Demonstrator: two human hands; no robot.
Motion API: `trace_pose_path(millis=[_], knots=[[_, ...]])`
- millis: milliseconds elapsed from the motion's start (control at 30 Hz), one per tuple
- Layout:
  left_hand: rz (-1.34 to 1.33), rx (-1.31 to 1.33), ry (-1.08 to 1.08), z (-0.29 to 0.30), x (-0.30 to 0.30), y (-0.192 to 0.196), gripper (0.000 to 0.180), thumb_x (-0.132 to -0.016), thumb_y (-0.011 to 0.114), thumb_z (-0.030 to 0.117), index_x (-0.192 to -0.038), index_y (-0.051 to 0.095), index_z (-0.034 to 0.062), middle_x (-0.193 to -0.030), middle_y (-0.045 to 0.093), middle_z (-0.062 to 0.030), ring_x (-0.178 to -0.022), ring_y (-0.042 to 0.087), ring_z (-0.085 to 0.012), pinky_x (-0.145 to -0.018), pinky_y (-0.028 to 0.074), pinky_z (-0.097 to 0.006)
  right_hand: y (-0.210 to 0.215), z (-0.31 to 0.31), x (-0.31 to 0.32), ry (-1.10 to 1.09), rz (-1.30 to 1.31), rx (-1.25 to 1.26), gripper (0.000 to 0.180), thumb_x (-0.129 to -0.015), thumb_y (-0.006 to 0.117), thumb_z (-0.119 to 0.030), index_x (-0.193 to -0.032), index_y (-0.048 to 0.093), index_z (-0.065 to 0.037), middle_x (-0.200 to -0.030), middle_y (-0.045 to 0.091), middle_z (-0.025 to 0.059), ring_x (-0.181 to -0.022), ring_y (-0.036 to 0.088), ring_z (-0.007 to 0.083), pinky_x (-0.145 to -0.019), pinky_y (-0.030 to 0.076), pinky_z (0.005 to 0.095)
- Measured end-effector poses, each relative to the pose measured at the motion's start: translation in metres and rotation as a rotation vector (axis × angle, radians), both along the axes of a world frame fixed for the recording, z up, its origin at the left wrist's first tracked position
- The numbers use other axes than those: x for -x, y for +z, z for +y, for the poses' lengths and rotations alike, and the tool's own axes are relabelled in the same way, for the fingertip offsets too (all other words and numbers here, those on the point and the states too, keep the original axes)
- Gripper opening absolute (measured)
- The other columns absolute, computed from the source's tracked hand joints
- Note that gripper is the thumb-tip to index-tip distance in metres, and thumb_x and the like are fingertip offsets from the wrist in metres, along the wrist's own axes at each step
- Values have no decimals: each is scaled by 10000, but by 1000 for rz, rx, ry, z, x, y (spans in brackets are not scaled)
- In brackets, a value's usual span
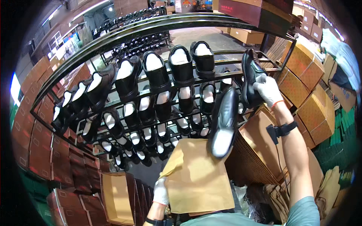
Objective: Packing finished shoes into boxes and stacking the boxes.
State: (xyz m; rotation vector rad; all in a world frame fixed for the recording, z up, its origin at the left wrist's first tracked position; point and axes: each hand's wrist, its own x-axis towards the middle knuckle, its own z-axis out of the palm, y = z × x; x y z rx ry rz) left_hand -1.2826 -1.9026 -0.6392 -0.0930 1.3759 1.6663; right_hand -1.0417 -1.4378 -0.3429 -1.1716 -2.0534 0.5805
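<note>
My right hand [267, 90], in a white knit glove, is closed on a black leather shoe [249, 64] at the right end of the metal rack [222, 20]. The shoe stands toe up with its side toward me. My left hand [161, 192], gloved as well, grips the left edge of a sheet of brown paper [200, 180] low in front of my body. A second black shoe [225, 113] with a white insole overlaps the paper's upper right corner, toe pointing away. What supports that shoe I cannot tell.
Several black shoes [156, 77] stand in tiers on the rack. Stacked dark red boxes [41, 150] fill the left side, with an open box [117, 196] below. Brown cartons [305, 64] and flattened cardboard [250, 158] stand at right. A dark red box [245, 13] sits atop the rack.
</note>
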Motion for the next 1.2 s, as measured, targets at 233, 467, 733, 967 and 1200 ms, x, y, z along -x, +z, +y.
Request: trace_pose_path(millis=[233,467,733,967,1200], knots=[[111,-8,-103,-7,0,12,544,-1011,674,185,-1496,596,-50,-1311,689,-125,-1205,652,-245,-1074,515,-370,-46,-79,-38,95,551,284,177,-935,638,-66,-1073,724,4,-975,683,-7,-865,600,93,-824,510,259],[1676,13,-480,154,-14,167,1128,-848,908,387,-1694,306,-55,-1621,507,-322,-1498,534,-448,-1241,450,-517,-116,-164,-29,-56,771,243,234,-903,616,-67,-1117,698,-26,-1040,663,1,-965,593,96,-907,480,249],[1328,-164,-529,198,-40,133,818,-774,975,281,-1406,540,-2,-1231,743,-249,-1147,749,-402,-1003,597,-448,-159,-236,-6,-183,1079,204,550,-894,784,-215,-1366,606,5,-1221,676,53,-1071,645,155,-1016,530,341],[675,-212,-414,119,-19,188,857,-859,908,98,-1526,380,-5,-1411,615,-152,-1288,644,-241,-1140,538,-418,-51,-214,-109,-173,-102,-343,304,-772,636,-3,-1076,645,-12,-1292,613,219,-1077,650,367,-992,538,406],[615,-231,-414,69,-44,179,828,-927,877,102,-1548,343,-24,-1408,635,-170,-1278,649,-232,-1123,542,-409,-67,-199,-172,-250,-899,-445,580,-787,746,-127,-1358,666,-67,-1498,588,292,-1340,585,487,-1155,483,546]])
